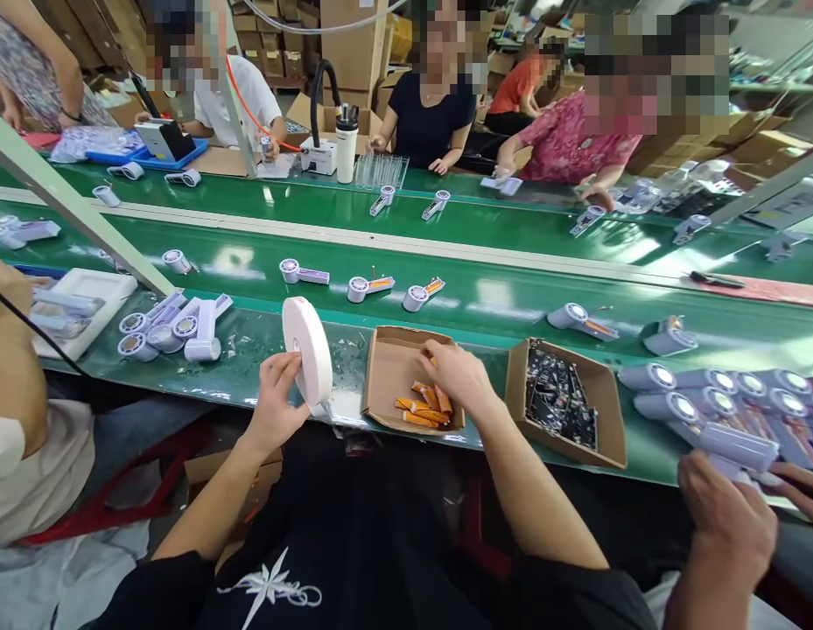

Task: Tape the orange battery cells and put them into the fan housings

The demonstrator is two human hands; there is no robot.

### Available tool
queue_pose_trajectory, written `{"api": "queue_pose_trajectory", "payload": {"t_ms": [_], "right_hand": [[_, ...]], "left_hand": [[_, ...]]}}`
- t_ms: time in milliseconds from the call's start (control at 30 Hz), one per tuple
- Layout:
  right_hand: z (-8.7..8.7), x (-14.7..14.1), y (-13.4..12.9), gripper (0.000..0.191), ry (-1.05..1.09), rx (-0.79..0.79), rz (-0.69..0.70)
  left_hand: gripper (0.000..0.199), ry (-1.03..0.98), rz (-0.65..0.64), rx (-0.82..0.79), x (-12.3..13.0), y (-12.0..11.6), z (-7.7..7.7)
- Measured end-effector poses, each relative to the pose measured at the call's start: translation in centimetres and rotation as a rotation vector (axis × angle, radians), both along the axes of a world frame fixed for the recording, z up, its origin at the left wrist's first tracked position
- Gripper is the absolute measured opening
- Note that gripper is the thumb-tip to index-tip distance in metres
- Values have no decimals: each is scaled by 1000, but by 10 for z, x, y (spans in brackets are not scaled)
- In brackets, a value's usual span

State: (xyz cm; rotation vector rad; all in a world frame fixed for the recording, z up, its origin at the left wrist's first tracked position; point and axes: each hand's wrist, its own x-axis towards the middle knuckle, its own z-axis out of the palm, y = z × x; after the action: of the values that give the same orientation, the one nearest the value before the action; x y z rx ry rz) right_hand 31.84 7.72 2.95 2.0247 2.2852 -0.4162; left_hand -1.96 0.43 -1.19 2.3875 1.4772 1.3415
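In the head view my left hand (pixel 279 394) grips a wide roll of white tape (pixel 309 350), thumb and fingers at its edge, and the roll stands upright above the table edge. My right hand (pixel 455 376) reaches into a shallow cardboard box (pixel 388 367). Its fingers are bent, and their tips are partly hidden over the box; what they hold, if anything, does not show clearly. Below the fingers lie several orange cylindrical pieces (pixel 419 407) that look like wrapped batteries.
Right of the box, another carton (pixel 606 411) holds small black parts (pixel 557 394). Lilac handheld fans lie piled at left (pixel 173 328) and in rows at right (pixel 714 394). More fans ride the green belt (pixel 491 297). A co-worker's hand (pixel 727 507) holds a fan at right; several people sit opposite.
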Motion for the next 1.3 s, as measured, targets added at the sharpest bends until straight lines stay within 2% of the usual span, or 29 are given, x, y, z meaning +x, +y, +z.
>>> {"api": "queue_pose_trajectory", "payload": {"t_ms": [67,133,233,367,467,567,633,667,800,867,1000,1067,1133,1233,1300], "right_hand": [[-5,5,17,31,-218,30,-86],[-14,1,26,28,-276,6,-86],[-25,-7,29,30,-262,1,-76],[-31,-9,30,32,-221,-29,-87],[-31,-3,37,28,-157,-78,-90],[-25,8,44,29,-29,-103,-25],[-18,12,42,38,174,-64,31],[-14,12,37,41,357,-1,36],[-1,-10,1,28,1263,485,-107],[3,-29,-19,28,1451,654,-155],[-2,-62,-41,30,1519,768,-186],[-11,-72,-45,28,1529,763,-171],[-21,-75,-47,26,1519,686,-127],[-28,-68,-49,27,1515,492,-109],[-23,-56,-45,37,1557,303,-158]], "left_hand": [[87,22,-23,0,5,0,-6],[86,49,-44,27,11,1,-12],[85,83,-55,40,17,2,-20],[86,108,-56,41,18,1,-25],[86,138,-72,49,17,0,-25],[84,167,-74,35,16,-1,-24],[82,203,-51,3,16,-3,-23],[80,223,-39,-14,16,-5,-23],[73,273,-20,-12,19,-11,-20],[73,295,-12,-11,22,-13,-18],[72,340,-9,-11,27,-16,-13],[69,371,-31,3,29,-16,-12],[66,397,-50,10,29,-15,-12],[67,437,-50,16,24,-10,-8],[67,481,-45,19,17,-5,-1]]}}
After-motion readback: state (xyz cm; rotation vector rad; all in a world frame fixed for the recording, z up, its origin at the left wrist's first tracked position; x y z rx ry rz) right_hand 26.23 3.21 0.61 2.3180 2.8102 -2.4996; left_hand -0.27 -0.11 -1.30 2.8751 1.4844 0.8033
